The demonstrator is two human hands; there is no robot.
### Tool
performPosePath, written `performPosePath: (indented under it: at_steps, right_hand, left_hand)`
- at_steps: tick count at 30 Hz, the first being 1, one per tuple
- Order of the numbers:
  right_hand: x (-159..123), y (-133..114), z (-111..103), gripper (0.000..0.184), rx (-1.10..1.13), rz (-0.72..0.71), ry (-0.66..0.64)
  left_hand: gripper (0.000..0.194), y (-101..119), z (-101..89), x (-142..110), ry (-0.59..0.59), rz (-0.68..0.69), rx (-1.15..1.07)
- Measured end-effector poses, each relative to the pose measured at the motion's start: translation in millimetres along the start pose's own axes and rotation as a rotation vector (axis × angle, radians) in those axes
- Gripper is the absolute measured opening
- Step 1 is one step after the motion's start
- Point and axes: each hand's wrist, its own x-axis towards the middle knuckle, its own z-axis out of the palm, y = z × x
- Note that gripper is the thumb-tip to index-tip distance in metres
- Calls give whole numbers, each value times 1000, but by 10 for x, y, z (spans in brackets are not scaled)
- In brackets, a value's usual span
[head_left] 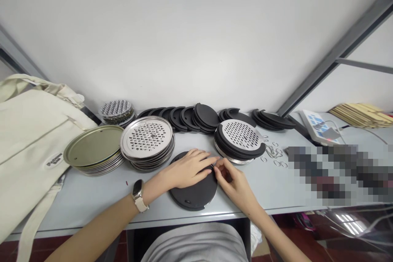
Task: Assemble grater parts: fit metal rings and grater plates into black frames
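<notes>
On the table before me lies a round black disc [195, 194] with a small hole near its front edge. My left hand [190, 168] rests flat across its upper part, fingers stretched to the right. At the disc's right rim, my right hand [232, 180] has thumb and index finger pinched together; whatever is between them is too small to make out. Just behind is a stack of black discs topped by a perforated metal grater plate [242, 135]. Left of the disc stands a stack of silver round grater plates [146, 137].
Olive round lids [95, 145] are stacked at left beside a cream bag [33, 131]. Black discs [207, 115] line the wall. Small metal rings and clips [274, 151] lie at right, near a white box [319, 127] and flat wooden pieces [362, 114].
</notes>
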Motion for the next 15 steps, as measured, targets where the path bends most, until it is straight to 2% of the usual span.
performPosePath:
  at_steps: [3,11,15]
  right_hand:
    - [6,-9,-14,9,15,-31,31]
    - [-1,49,-34,21,-68,-81,106]
    - [17,50,-36,20,-66,-98,108]
  left_hand:
    - [45,-4,11,-3,-14,-3,-4]
    - [57,-8,17,-13,-44,-25,45]
    - [59,1,2,-10,-46,-36,52]
